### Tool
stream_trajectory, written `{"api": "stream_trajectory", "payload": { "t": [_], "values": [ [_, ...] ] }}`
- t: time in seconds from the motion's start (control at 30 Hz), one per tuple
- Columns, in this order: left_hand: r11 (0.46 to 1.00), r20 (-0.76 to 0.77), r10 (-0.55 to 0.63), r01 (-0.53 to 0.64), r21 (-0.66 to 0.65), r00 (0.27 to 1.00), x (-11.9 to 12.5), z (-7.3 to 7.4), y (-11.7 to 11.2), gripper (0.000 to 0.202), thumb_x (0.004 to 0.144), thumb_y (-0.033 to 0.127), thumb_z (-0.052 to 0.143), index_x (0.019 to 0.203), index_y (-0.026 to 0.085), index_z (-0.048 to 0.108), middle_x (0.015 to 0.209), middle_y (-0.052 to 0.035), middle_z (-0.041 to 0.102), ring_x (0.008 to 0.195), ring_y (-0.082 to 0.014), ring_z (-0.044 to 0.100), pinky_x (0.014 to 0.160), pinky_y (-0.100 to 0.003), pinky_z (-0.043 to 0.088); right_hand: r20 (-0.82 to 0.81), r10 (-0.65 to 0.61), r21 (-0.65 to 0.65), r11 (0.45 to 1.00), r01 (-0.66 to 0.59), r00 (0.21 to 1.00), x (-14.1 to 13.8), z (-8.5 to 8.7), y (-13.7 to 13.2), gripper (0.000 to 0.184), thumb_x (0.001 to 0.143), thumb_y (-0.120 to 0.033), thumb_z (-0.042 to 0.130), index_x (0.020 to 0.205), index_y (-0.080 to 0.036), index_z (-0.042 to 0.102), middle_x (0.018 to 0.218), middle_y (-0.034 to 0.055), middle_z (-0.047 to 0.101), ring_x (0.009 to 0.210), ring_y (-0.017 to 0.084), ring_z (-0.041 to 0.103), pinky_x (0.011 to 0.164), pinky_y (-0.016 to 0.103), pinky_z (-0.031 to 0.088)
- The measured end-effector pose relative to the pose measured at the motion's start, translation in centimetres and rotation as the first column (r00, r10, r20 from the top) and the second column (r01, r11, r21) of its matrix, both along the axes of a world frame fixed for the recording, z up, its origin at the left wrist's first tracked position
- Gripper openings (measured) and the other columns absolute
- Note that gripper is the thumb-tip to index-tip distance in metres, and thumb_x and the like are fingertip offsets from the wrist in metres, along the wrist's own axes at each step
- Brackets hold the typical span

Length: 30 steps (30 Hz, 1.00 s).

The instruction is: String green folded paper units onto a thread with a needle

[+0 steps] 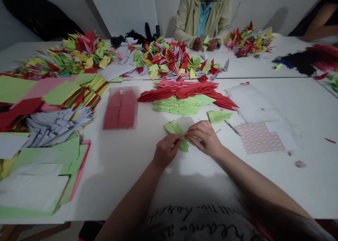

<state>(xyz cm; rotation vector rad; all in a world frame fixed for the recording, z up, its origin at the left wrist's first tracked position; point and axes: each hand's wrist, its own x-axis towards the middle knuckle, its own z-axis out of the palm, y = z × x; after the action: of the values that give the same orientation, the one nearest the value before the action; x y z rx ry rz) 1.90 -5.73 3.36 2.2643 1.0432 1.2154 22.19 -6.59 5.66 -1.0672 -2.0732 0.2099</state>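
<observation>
My left hand (166, 150) and my right hand (204, 137) meet over a folded light green paper piece (176, 131) lying on the white table (126, 163). Both hands pinch it, fingers closed on its near end. Just right of my right hand lies another folded green piece (218, 116). Behind the hands sit a flat stack of green folded pieces (182, 105) and a spread of red folded pieces (190, 91).
Stacks of coloured paper sheets (63, 93) and grey folded pieces (56, 124) fill the left. A clear bag of red paper (120, 107), a sticker sheet (260, 137) and a pen (232, 127) lie nearby. Across the table a person (204, 19) folds paper amid coloured piles (171, 59).
</observation>
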Motion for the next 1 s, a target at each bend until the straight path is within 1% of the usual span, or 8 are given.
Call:
{"api": "stream_trajectory", "payload": {
  "t": [0.2, 0.43, 0.6, 0.73, 0.83, 0.9, 0.97, 1.0],
  "values": [
    [0.998, -0.029, -0.048, 0.049, 0.033, 0.998, 0.0, 0.2, -0.2, 0.010, 0.089, 0.016, 0.057, 0.092, 0.018, 0.065, 0.081, -0.0023, 0.071, 0.076, -0.0112, 0.067, 0.071, -0.020, 0.052, -0.018, 0.005, -0.007, 1.000, -0.005, 1.000, -0.1, 0.2, -0.2, 0.001, 0.089, -0.023, 0.061, 0.089, -0.022, 0.062, 0.089, 0.0040, 0.067, 0.086, 0.020, 0.057, 0.081, 0.039, 0.040],
    [0.997, -0.007, -0.063, 0.064, 0.045, 0.998, 0.0, 0.4, -0.3, 0.009, 0.088, 0.013, 0.057, 0.091, 0.018, 0.064, 0.079, -0.0015, 0.069, 0.075, -0.0107, 0.065, 0.070, -0.019, 0.050, -0.005, 0.112, -0.052, 0.992, -0.112, 0.994, 0.3, 0.8, 0.1, 0.009, 0.091, -0.016, 0.053, 0.094, -0.021, 0.060, 0.095, 0.0047, 0.068, 0.090, 0.020, 0.058, 0.086, 0.041, 0.041],
    [0.997, 0.015, -0.056, 0.056, 0.048, 0.998, 0.1, 0.8, -0.4, 0.009, 0.088, 0.014, 0.057, 0.089, 0.018, 0.064, 0.074, -0.0006, 0.068, 0.070, -0.0102, 0.063, 0.066, -0.019, 0.049, -0.053, 0.079, -0.035, 0.996, -0.081, 0.995, 0.2, 0.9, 0.0, 0.005, 0.088, -0.018, 0.057, 0.091, -0.022, 0.059, 0.089, 0.0049, 0.067, 0.086, 0.020, 0.058, 0.084, 0.041, 0.042],
    [0.995, 0.017, -0.047, 0.045, 0.087, 0.999, 0.1, 0.7, -0.4, 0.007, 0.085, 0.013, 0.059, 0.087, 0.018, 0.064, 0.072, -0.0003, 0.067, 0.069, -0.0102, 0.063, 0.065, -0.019, 0.049, -0.083, 0.066, -0.021, 0.997, -0.068, 0.994, 0.1, 0.7, -0.1, 0.005, 0.087, -0.018, 0.059, 0.090, -0.022, 0.058, 0.088, 0.0050, 0.066, 0.086, 0.021, 0.058, 0.082, 0.041, 0.043],
    [0.994, 0.010, -0.039, 0.038, 0.107, 0.999, -0.1, 0.5, -0.2, 0.008, 0.085, 0.014, 0.059, 0.087, 0.019, 0.064, 0.075, -0.0011, 0.069, 0.071, -0.0105, 0.065, 0.068, -0.020, 0.052, -0.050, 0.102, -0.048, 0.993, -0.105, 0.994, 0.3, 0.9, 0.0, 0.009, 0.088, -0.017, 0.055, 0.094, -0.023, 0.059, 0.092, 0.0058, 0.066, 0.089, 0.022, 0.058, 0.085, 0.042, 0.044],
    [0.994, 0.014, -0.020, 0.019, 0.112, 1.000, -0.2, 0.5, -0.2, 0.008, 0.085, 0.015, 0.059, 0.088, 0.019, 0.065, 0.077, -0.0020, 0.070, 0.074, -0.0113, 0.066, 0.071, -0.020, 0.054, -0.028, 0.122, -0.063, 0.990, -0.124, 0.992, 0.6, 1.3, 0.1, 0.013, 0.090, -0.017, 0.052, 0.098, -0.024, 0.059, 0.095, 0.0054, 0.067, 0.092, 0.022, 0.059, 0.092, 0.045, 0.042],
    [0.995, 0.041, 0.023, -0.026, 0.093, 0.999, -0.3, 0.6, -0.2, 0.008, 0.086, 0.016, 0.059, 0.091, 0.018, 0.065, 0.081, -0.0028, 0.071, 0.074, -0.0113, 0.067, 0.070, -0.020, 0.055, -0.028, 0.117, -0.063, 0.991, -0.118, 0.993, 1.0, 1.7, 0.2, 0.018, 0.090, -0.022, 0.055, 0.108, -0.025, 0.058, 0.103, 0.0060, 0.067, 0.100, 0.024, 0.059, 0.100, 0.049, 0.039],
    [0.996, 0.070, 0.049, -0.053, 0.065, 0.996, -0.3, 0.6, -0.2, 0.009, 0.087, 0.017, 0.059, 0.093, 0.018, 0.065, 0.083, -0.0032, 0.071, 0.074, -0.0112, 0.068, 0.069, -0.020, 0.056, -0.040, 0.099, -0.059, 0.993, -0.101, 0.994, 1.3, 2.0, 0.3, 0.026, 0.089, -0.027, 0.059, 0.115, -0.025, 0.056, 0.110, 0.0072, 0.065, 0.105, 0.025, 0.058, 0.103, 0.050, 0.037]
  ]
}}
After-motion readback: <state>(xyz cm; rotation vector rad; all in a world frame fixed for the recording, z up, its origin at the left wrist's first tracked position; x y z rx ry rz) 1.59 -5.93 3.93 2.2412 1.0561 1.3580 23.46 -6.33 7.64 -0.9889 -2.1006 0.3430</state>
